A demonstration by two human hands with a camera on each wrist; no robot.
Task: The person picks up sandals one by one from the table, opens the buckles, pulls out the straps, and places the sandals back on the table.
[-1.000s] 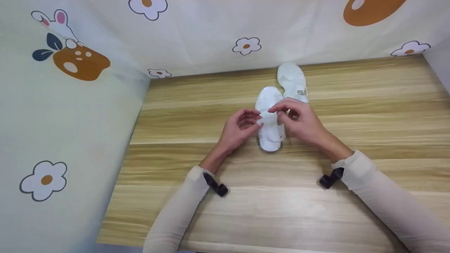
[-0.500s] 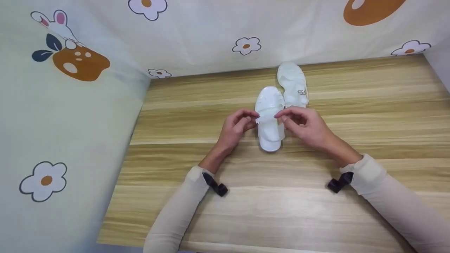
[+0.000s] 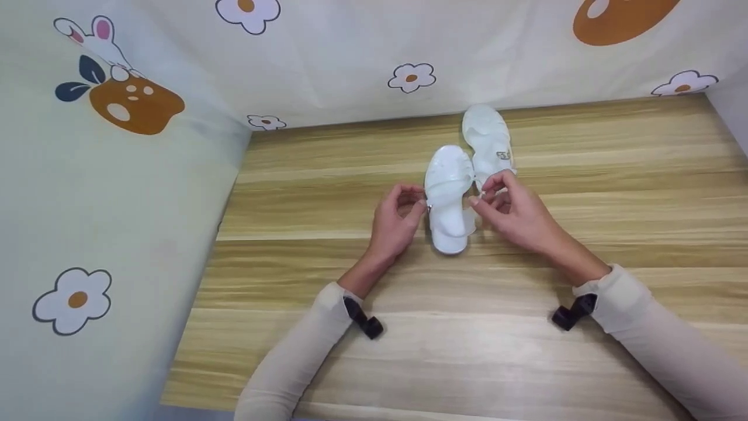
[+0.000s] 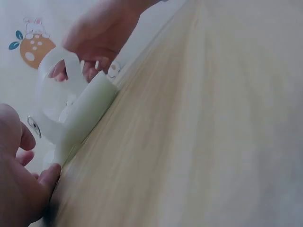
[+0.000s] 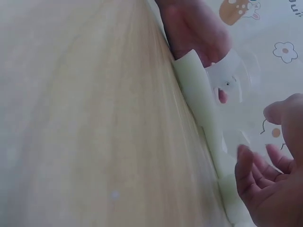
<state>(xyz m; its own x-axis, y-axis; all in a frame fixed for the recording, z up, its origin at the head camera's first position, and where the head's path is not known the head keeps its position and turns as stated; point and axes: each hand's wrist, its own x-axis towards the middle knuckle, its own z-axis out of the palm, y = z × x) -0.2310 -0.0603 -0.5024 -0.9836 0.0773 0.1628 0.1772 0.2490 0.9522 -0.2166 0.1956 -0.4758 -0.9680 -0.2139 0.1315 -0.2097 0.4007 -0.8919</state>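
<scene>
A white jelly-like sandal [image 3: 449, 225] lies on the table, toe away from me, its strap crossing the foot bed. A small metal buckle [image 4: 34, 126] shows on its left side. My left hand [image 3: 397, 225] is at that side, thumb and fingers apart; in the left wrist view a fingertip is close to the sole, and contact is unclear. My right hand [image 3: 517, 216] is off the sandal's right side, fingers bent and spread, with nothing seen between them in the right wrist view. A matching sandal [image 3: 484, 126] lies farther back to the right, its heel partly behind my right hand.
The wood-grain table [image 3: 327, 234] meets a pale curtain [image 3: 339, 64] printed with flowers at the back and left. Each sleeve cuff carries a black wrist camera, the left [image 3: 363, 318] and the right [image 3: 574, 313].
The right hand has moved right, away from the strap of the near sandal to its side. The left hand has shifted slightly and its thumb and fingers have parted. The sandals stay in place.
</scene>
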